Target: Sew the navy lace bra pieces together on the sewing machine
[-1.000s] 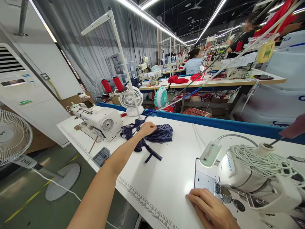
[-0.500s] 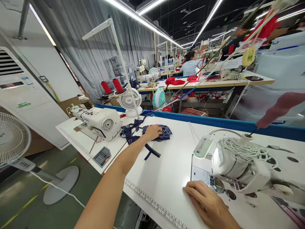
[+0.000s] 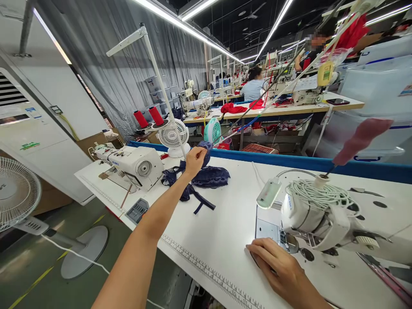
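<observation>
My left hand (image 3: pixel 194 160) reaches far out over the white table (image 3: pixel 225 227) and pinches a navy blue lace piece (image 3: pixel 204 151), lifting it off a small heap of navy lace garments (image 3: pixel 210 177) with straps trailing toward me. My right hand (image 3: pixel 273 266) lies near the table's front edge, fingers curled down on the surface beside the needle plate of a white sewing machine (image 3: pixel 325 214). Whether anything is under those fingers I cannot make out.
A second white sewing machine (image 3: pixel 131 163) stands left of the heap, with red thread cones (image 3: pixel 148 116) and a small white fan (image 3: pixel 172 136) behind. A standing fan (image 3: pixel 19 197) is on the floor at left. People sit at benches further back.
My left hand, which lay on the heap, has closed on one lace piece and raised it above the pile. The right hand has stayed by the machine.
</observation>
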The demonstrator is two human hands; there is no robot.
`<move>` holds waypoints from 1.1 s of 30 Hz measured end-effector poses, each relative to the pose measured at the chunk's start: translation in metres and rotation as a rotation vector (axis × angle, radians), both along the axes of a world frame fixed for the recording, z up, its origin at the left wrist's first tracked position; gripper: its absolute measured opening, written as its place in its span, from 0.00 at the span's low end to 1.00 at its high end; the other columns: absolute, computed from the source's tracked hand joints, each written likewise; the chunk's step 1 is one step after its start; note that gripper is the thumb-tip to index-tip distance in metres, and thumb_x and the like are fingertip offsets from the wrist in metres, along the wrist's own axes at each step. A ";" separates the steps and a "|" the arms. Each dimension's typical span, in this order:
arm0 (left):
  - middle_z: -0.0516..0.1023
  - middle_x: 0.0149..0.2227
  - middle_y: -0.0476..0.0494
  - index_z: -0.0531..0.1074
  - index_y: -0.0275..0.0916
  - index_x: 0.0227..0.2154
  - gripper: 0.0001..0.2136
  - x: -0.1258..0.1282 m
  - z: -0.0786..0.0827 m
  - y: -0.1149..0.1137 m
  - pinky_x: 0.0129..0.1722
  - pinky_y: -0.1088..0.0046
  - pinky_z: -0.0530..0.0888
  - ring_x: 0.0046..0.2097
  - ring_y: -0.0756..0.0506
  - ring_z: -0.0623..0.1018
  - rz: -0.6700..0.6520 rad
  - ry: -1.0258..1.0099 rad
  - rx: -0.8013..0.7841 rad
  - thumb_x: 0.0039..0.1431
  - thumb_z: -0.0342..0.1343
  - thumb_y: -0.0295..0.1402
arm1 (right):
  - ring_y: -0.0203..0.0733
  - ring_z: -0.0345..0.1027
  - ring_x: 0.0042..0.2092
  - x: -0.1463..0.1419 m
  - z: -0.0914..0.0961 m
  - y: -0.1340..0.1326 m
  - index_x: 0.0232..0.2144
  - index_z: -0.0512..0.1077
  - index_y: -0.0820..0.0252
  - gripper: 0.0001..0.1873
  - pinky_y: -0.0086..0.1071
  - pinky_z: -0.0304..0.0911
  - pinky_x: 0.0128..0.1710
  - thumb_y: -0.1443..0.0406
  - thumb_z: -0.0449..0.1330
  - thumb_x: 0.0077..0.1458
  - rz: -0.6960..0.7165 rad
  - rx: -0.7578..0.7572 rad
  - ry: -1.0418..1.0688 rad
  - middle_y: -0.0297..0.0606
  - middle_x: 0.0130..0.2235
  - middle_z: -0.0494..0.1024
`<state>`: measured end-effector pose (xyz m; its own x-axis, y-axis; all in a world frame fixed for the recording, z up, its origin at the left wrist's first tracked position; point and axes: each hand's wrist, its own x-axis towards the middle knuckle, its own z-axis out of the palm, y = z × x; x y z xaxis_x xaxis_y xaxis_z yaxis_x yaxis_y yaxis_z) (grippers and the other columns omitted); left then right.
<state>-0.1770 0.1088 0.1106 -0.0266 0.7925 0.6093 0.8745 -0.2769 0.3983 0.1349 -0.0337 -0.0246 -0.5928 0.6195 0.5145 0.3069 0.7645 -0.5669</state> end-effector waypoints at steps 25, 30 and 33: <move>0.66 0.60 0.31 0.65 0.37 0.55 0.20 0.150 -0.130 -0.163 0.62 0.43 0.62 0.65 0.34 0.63 -0.556 0.287 -0.305 0.60 0.48 0.19 | 0.43 0.71 0.35 0.034 0.006 -0.038 0.39 0.72 0.59 0.08 0.34 0.60 0.31 0.64 0.53 0.63 -0.529 0.080 -0.362 0.39 0.33 0.77; 0.69 0.59 0.33 0.66 0.36 0.51 0.14 0.160 -0.129 -0.159 0.62 0.43 0.62 0.64 0.36 0.65 -0.564 0.287 -0.347 0.65 0.45 0.25 | 0.41 0.70 0.42 0.047 0.009 -0.041 0.42 0.74 0.58 0.11 0.34 0.61 0.41 0.71 0.52 0.64 -0.273 0.293 -0.402 0.39 0.42 0.79; 0.69 0.60 0.35 0.64 0.37 0.53 0.13 0.164 -0.130 -0.146 0.64 0.42 0.58 0.65 0.38 0.64 -0.572 0.288 -0.342 0.67 0.45 0.30 | 0.43 0.69 0.46 0.052 0.009 -0.036 0.45 0.74 0.58 0.12 0.37 0.59 0.43 0.68 0.53 0.64 -0.311 0.373 -0.443 0.40 0.44 0.79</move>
